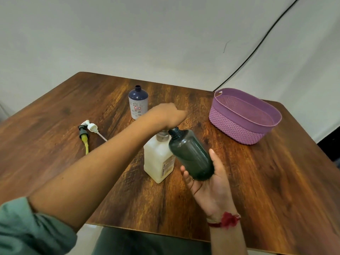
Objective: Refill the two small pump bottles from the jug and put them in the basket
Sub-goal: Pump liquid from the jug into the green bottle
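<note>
Head view: my right hand [207,179], palm up at the near middle, is cupped round the base of the dark bottle [191,153], which tilts with its open neck pointing far-left. My left hand [171,115] curls over the top of the jug [158,161], but blur hides whether it grips. The patterned bottle [138,103] stands upright and uncapped farther back. 2 pump heads [86,131] lie to the left on the table [276,181]. The purple basket [244,116] sits far right.
</note>
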